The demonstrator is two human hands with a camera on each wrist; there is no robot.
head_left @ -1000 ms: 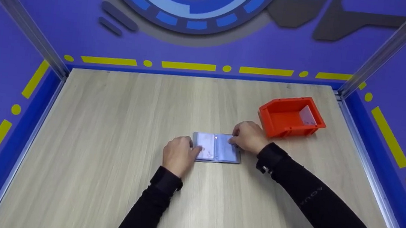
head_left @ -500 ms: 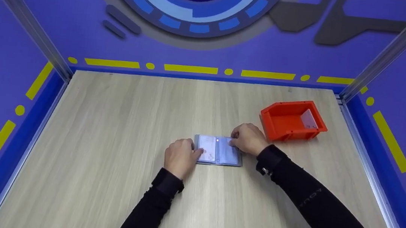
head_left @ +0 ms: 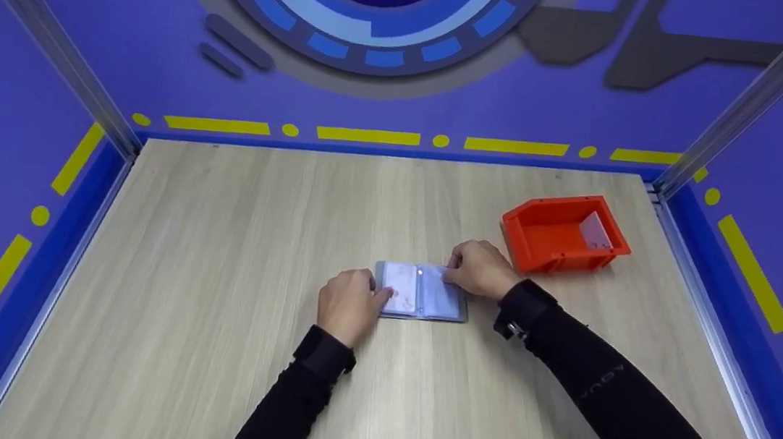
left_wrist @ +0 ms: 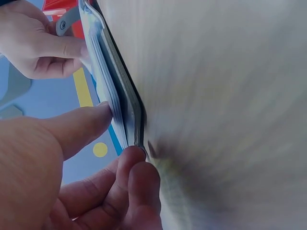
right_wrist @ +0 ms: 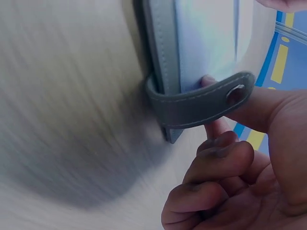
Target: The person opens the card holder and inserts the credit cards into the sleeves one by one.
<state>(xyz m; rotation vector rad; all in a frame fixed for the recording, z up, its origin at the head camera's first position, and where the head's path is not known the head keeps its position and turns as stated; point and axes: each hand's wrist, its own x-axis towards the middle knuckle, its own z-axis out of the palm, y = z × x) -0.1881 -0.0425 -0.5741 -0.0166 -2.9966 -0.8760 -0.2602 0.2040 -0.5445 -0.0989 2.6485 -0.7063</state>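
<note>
A grey card holder [head_left: 461,320] lies spread on the table, with clear plastic sleeves [head_left: 438,297] inside. A white card with faint marks [head_left: 401,279] shows in its left side. My left hand [head_left: 348,307] grips the left edge: in the left wrist view the thumb [left_wrist: 98,117] presses the stacked sleeves and the fingertips [left_wrist: 132,155] meet the cover's edge. At the upper right corner, my right hand [head_left: 482,269] pinches the holder's sleeve, its thumb on the page. Beside that thumb, the strap with a metal snap [right_wrist: 192,108] stands up in the right wrist view.
An orange-red bin [head_left: 548,254] stands on the wooden table [head_left: 237,232] behind and right of my right hand. Against its inner right side leans a pale card [head_left: 595,231]. Blue-purple panels [head_left: 388,114] enclose the table at the back and both sides.
The head view has shifted slightly, so the scene sits a little lower. Both hands keep their places on the card holder, and only slight finger movement shows.
</note>
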